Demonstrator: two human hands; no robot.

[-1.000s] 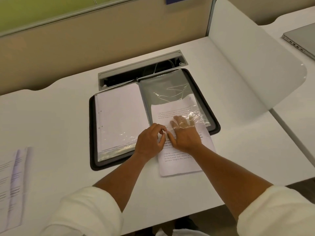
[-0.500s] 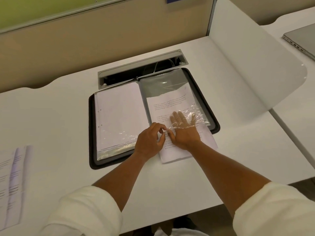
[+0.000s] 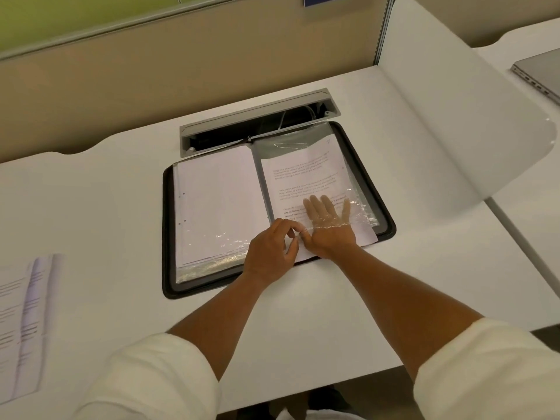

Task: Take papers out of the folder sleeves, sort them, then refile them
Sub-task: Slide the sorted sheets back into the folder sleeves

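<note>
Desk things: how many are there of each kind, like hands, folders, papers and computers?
Hands: 2, left hand and right hand
Open black zip folder: 1
Printed white sheet going into the right clear sleeve: 1
Loose printed papers at the desk's left edge: 1 pile
Grey closed laptop: 1
Total: 6

The printed sheet (image 3: 306, 177) in the right-hand sleeve (image 3: 357, 207) of the folder (image 3: 168, 237) carries three paragraphs of text, too small and blurred to read. A faint mark near its top right corner may be a 7, though this is uncertain. The papers (image 3: 21, 322) at the desk's left edge show only smeared lines.
</note>
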